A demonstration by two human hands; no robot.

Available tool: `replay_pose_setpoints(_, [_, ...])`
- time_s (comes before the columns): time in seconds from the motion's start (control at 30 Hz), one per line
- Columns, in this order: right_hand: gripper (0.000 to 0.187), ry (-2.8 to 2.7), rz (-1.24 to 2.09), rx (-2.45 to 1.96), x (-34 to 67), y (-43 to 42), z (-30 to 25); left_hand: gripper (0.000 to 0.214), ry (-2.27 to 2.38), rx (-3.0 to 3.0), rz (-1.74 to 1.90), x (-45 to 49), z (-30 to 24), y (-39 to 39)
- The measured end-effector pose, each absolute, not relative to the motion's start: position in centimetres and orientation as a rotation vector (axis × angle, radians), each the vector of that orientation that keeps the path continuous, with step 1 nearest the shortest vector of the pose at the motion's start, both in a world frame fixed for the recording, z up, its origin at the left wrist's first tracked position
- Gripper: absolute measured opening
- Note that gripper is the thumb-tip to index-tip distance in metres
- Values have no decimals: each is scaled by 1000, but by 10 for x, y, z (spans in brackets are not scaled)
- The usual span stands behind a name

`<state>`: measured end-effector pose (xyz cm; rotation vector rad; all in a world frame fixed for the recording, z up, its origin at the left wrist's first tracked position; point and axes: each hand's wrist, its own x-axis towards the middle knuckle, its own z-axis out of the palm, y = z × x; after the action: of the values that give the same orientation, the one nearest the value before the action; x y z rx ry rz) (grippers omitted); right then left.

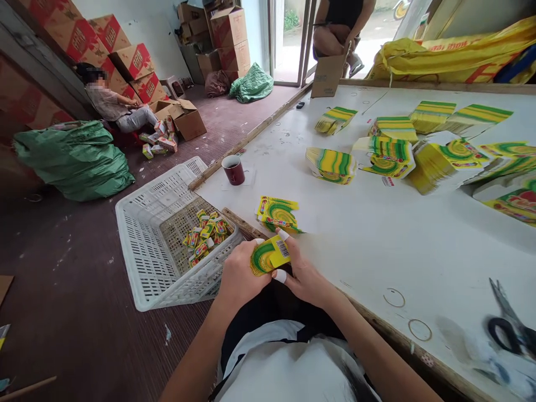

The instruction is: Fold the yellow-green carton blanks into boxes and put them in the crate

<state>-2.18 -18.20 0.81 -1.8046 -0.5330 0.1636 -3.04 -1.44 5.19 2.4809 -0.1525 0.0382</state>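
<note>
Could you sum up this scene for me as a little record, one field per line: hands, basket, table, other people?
Left hand: the left hand grips the left end of a yellow-green carton
Right hand: the right hand holds the carton's right end, beside its barcode
Fingertips: some wear white wraps
Basket: white plastic basket, left of the table, holding small printed boxes
Table: white tabletop with carton bundles, dark red cup, scissors
Other people: a seated person at left; a person near the doorway
</note>
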Motion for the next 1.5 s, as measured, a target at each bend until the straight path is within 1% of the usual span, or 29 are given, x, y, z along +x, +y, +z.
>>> replay_pose_setpoints(0.03, [70,-537,167,-1812,-19,-182,8,48,-105,2464,63,-29,50,-8])
replay_pose_setpoints(0.1, [65,-475,71,-1860,-6,-185,9,55,92,2482,262,-25,48,9])
replay_pose_setpoints(0.17, [53,-314,-109,-1981,12,-189,8,72,336,2532,570,-20,47,28])
replay_pose_setpoints(0.23, [41,-180,-231,-2192,31,-193,5,83,447,2537,723,-19,44,41])
replay_pose_setpoints(0.27, [37,-146,-253,-2297,38,-193,3,82,442,2519,714,-20,41,43])
replay_pose_setpoints(0.37, [33,-140,-236,-2462,51,-193,-5,68,316,2427,534,-28,28,35])
replay_pose_setpoints(0.5, [38,-135,-261,-2451,51,-192,-11,51,176,2305,256,-35,15,12])
replay_pose_setpoints(0.57, [37,-157,-260,-2453,49,-192,-11,47,135,2263,192,-35,15,5])
replay_pose_setpoints(0.67, [41,-198,-245,-2476,49,-193,-8,42,102,2232,148,-31,18,0])
replay_pose_setpoints(0.93, [50,-135,-282,-2480,52,-188,-10,39,136,2015,-13,-30,15,-16])
replay_pose_setpoints(1.07, [47,-167,-302,-2478,53,-188,-13,39,164,1925,-87,-28,12,-25])
replay_pose_setpoints(1.23, [51,-207,-281,-2510,54,-192,-12,38,163,1913,-131,-24,10,-28])
replay_pose_setpoints(1.5, [51,-189,-244,-2508,57,-194,-11,35,185,1879,-221,-28,9,-31])
